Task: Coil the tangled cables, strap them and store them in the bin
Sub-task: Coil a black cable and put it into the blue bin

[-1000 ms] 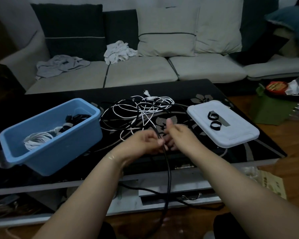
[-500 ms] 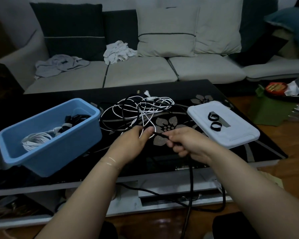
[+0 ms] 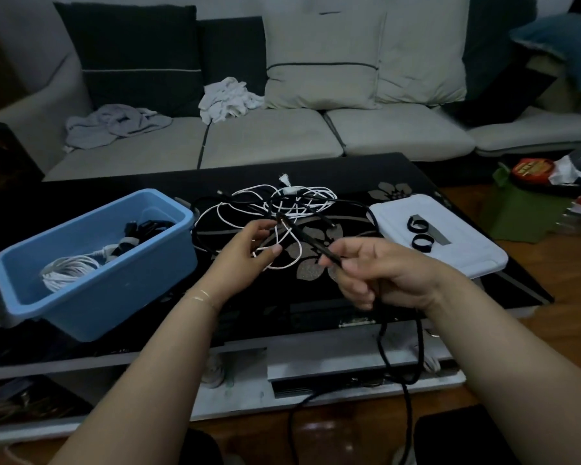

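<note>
Forearms reach in from the bottom edge toward the black floral worktop [image 3: 349, 297]. Nearest the viewer, a black cable [image 3: 381, 347] hangs off the worktop's front edge in a loop and trails down to the floor. That cable runs up into the right hand [image 3: 376, 273], whose fingers are curled round it, pinching it between thumb and forefinger so that a straight length points up and left. The left hand [image 3: 245, 253] sits just beside, fingers loosely bent, its fingertips touching the black cable where it meets the tangle; whether it truly grips is hard to tell.

Behind the hands lies the tangled heap of white and black cables [image 3: 282, 206] in the middle of the worktop, a white plug [image 3: 284, 178] at its far side. To the left stands the blue bin [image 3: 91, 297], already holding a coiled white cable [image 3: 69, 270] and some dark cables [image 3: 148, 228]. To the right lies a white lid [image 3: 450, 260], with two black straps [image 3: 420, 234] rolled into rings on it.

Farther back stands a pale sofa [image 3: 269, 139] with cushions and crumpled cloths [image 3: 228, 99] on its seat.
</note>
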{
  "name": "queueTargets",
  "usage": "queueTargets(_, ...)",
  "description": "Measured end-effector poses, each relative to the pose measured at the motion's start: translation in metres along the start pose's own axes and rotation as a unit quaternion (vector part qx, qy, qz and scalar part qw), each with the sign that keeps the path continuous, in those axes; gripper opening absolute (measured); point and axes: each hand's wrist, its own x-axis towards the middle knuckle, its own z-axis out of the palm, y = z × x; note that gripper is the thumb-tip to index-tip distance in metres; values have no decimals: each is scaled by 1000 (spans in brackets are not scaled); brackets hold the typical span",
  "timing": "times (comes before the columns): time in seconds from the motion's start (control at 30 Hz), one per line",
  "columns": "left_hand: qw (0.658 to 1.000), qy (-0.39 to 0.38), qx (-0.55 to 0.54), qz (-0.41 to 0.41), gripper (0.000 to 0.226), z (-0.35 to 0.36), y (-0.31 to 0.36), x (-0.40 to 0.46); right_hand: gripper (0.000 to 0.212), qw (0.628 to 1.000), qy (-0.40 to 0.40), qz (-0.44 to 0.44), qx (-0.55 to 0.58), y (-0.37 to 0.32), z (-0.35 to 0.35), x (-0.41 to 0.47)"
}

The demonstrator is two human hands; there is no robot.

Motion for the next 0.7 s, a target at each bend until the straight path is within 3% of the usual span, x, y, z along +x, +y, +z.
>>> queueTargets(0.07,1000,-9,-12,12,48,5,1,1,19,992,-73,82,-69,4,1,0)
queueTargets(0.17,996,-27,25,76,49,15,7,-2,19,946,-152,199,-205,15,9,5)
queueTargets(0.27,977,-45,159,132,20,22,6,-1,16,934,-120,226,-248,21,16,13)
queueTargets(0.37,950,-46,275,143,17,25,4,-3,48,967,-22,197,-161,20,22,18)
queueTargets(0.4,943,-40,296,143,16,26,5,-4,49,978,3,179,-102,20,24,19)
queueTargets(0.47,944,-33,305,123,16,26,7,-4,27,987,72,141,-19,21,31,26)
queueTargets(0.5,950,-34,293,102,17,26,7,-4,18,984,123,126,-30,23,32,30)
queueTargets(0.57,966,-29,251,59,18,26,7,-3,21,961,210,90,-155,26,32,36)
queueTargets(0.63,976,-29,217,16,14,25,5,-1,22,955,218,31,-200,25,34,38)
queueTargets(0.7,976,-50,210,-13,15,23,-4,5,26,969,177,-38,-170,21,40,35)
